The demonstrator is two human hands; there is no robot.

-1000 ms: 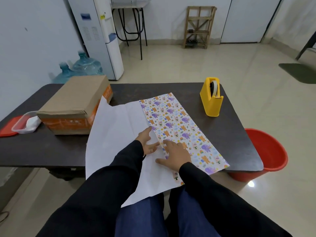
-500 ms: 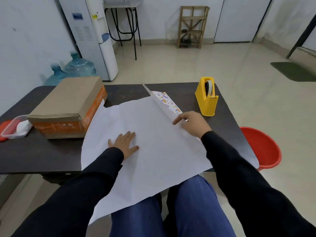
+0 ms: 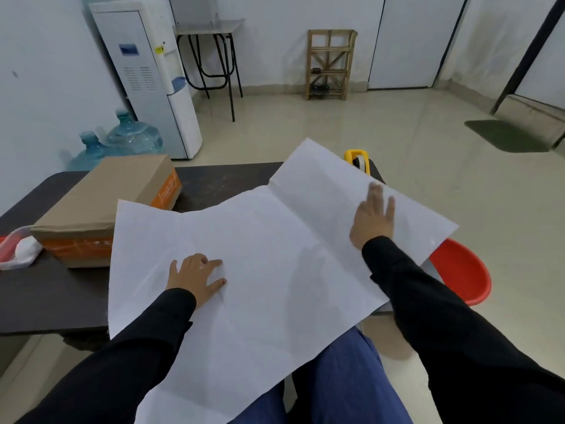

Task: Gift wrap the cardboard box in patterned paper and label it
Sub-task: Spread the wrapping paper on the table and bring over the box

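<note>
On the bench (image 3: 55,289), wrapping paper (image 3: 275,255) lies white side up (pattern hidden); left hand (image 3: 195,278) and right hand (image 3: 373,218) press it flat, fingers spread, beside the cardboard box (image 3: 104,206).

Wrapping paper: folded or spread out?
Spread, white side up: the paper lies open with the left hand and right hand flat on it.

Dark table (image 3: 232,182), matte top. On it, left: a cardboard box (image 3: 107,203) with orange print on its sides. A clear plastic container (image 3: 12,249) lies just beside the box at the left edge. Centre to right: a large sheet of paper (image 3: 269,255), white side up, creased, overhanging the near and right edges. A yellow tape dispenser (image 3: 357,159) stands at the far right, mostly hidden behind the sheet.
</note>
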